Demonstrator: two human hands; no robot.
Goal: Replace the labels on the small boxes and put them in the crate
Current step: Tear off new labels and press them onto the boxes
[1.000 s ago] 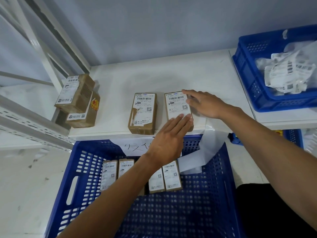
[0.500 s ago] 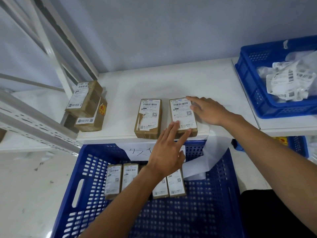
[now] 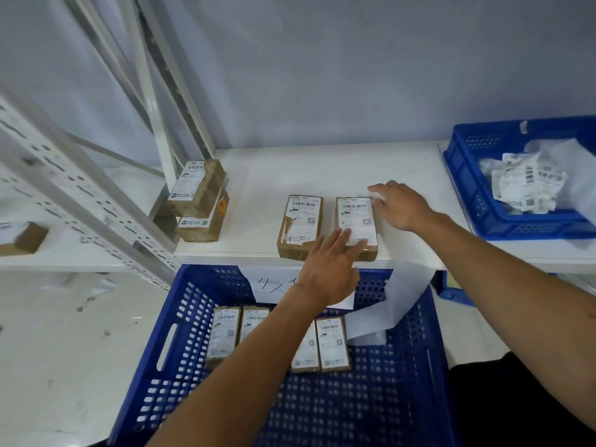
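Single head-worn wide-angle cam, pitched forward and down. Both forearms enter from the bottom edge: left hand (image 3: pixel 329 269) at frame centre, right hand (image 3: pixel 400 206) right of centre. Close range, arm's reach. The large blue perforated plastic crate (image 3: pixel 180 333) sits right under the lens and fills the lower half. The flat white shelf top (image 3: pixel 322 169) crosses mid-frame. The view faces a pale grey wall (image 3: pixel 354 75) that takes the upper half. The white slotted metal rack upright (image 3: pixel 80 201) slants across the left. The smaller blue plastic crate (image 3: pixel 467 188) is clipped by the right edge.

Left hand (image 3: pixel 329 269) lies flat on the rightmost shelf box (image 3: pixel 354 217) — right hand (image 3: pixel 403 206) at its right edge
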